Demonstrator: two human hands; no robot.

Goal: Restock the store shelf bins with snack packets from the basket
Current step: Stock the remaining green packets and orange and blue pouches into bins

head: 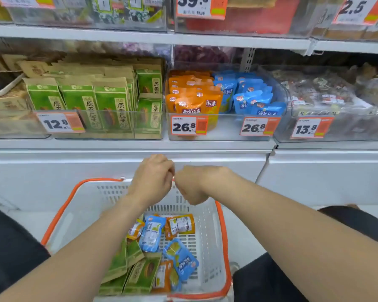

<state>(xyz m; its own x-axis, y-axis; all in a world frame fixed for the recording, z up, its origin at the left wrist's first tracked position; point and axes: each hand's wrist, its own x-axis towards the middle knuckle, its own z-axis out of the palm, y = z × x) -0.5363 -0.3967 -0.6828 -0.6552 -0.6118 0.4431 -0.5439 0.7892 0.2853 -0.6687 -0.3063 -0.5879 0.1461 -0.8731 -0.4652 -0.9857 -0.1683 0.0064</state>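
Bright, even white light comes from overhead. Shadow sits only far back under the upper shelf (140,38). The clear bin fronts (148,125) give a milky glare. My left hand (152,179) and right hand (191,186) look slightly smeared. Shelf lines bow toward the left and right edges.

Shop, snack aisle; white shelves (118,147) carrying clear bins (223,129); printed price tags (189,128) of 12.8, 26.8 and 13.8 on bin fronts; matching rows of green packets (111,105), orange packets (190,99), blue packets (255,101); orange-rimmed basket (207,236) below.
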